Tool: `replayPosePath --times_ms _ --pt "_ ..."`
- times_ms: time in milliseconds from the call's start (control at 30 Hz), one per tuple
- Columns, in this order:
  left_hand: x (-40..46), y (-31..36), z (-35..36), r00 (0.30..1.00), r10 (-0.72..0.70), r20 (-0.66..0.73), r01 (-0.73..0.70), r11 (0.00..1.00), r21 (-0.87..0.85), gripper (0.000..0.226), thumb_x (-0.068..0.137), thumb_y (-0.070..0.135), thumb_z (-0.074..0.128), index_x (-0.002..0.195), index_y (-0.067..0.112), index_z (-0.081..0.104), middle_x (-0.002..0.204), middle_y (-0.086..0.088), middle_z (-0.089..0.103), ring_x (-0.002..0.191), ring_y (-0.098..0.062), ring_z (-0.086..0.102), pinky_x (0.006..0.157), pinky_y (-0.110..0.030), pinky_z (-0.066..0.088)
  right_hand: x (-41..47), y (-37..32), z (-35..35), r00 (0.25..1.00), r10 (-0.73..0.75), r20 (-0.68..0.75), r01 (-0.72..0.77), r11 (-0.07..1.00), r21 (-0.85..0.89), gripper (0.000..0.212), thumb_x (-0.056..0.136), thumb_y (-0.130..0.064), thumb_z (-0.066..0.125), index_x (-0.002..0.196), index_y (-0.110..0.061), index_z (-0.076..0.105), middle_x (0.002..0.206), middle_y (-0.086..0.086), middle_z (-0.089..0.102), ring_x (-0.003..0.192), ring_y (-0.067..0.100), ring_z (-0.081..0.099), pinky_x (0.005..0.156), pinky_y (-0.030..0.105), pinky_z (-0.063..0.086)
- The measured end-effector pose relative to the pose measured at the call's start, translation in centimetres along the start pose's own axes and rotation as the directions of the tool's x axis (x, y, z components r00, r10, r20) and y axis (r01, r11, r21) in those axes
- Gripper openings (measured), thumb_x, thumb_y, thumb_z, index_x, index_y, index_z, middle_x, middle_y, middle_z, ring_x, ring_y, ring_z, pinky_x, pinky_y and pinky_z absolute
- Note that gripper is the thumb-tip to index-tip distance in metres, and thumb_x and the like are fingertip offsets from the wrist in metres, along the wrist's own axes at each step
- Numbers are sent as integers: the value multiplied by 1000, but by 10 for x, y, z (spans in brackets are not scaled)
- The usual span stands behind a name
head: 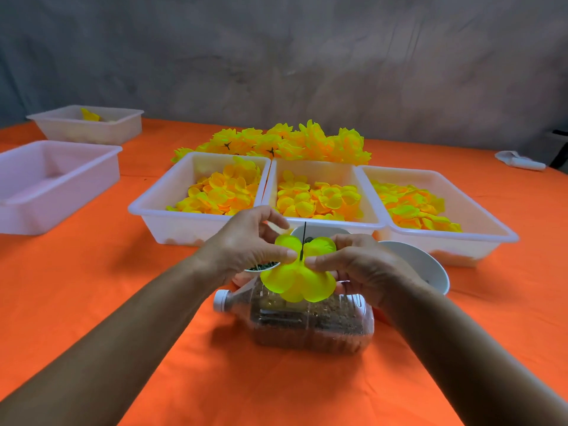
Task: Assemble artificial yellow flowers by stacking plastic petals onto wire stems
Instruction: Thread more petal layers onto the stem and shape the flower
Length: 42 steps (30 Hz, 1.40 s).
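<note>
While a heap of finished flowers (276, 142) lies behind three stocked petal trays (322, 224), left hand (246, 244) and right hand (359, 262) pinch one petal layer (295, 278) on the wire stem (303, 241) above the table (92, 287); further layers likely remain.

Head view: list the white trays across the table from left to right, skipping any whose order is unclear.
Empty tray at the left edge → left petal tray → middle petal tray → right petal tray. The far-left back tray overlaps the first in position, so it is left out.
</note>
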<state>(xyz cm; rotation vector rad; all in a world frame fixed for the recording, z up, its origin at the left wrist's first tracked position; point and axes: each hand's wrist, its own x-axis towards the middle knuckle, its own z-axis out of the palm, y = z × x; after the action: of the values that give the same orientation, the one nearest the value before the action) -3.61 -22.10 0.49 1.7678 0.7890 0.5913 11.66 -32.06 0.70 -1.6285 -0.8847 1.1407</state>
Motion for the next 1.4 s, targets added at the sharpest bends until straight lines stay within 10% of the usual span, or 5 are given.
replayPosePath --times_ms 133,433,933,1133,1400 --pt "-13 5 2 971 239 -31 -234 966 113 25 70 -1 78 73 23 70 82 2 63 70 -17 59 69 -33 50 -1 -1 1 1000 -4 -5 4 1000 -12 18 73 -4 74 87 -12 65 56 -5 64 41 5 54 51 19 41" --pt "-16 -2 11 949 309 -63 -286 926 247 12 65 26 84 66 28 72 117 11 59 114 3 51 90 -15 39 -1 -1 1 999 2 -33 -3 1000 -28 20 71 -4 74 88 -10 65 54 -2 61 39 6 51 49 18 41" --pt "-15 -5 15 935 351 -48 -330 913 241 13 69 14 83 62 18 72 88 7 70 90 -8 63 88 -31 47 0 -5 -26 981 -152 -121 136 982 -134 12 77 -8 74 79 -13 63 57 -2 60 45 3 55 40 14 38" --pt "-7 2 9 951 304 47 -306 920 243 19 70 11 82 59 19 69 84 4 71 87 -10 66 86 -35 51 29 0 -75 802 -428 -417 295 890 -348 6 81 -4 69 79 -10 68 70 4 64 66 14 58 56 14 44" --pt "-1 6 3 967 206 151 -239 938 252 15 71 28 83 74 14 76 84 -2 71 89 -19 66 90 -48 48 91 13 -161 773 -390 -500 -135 669 -731 21 88 -8 57 100 -16 73 115 11 66 106 30 60 84 31 44"
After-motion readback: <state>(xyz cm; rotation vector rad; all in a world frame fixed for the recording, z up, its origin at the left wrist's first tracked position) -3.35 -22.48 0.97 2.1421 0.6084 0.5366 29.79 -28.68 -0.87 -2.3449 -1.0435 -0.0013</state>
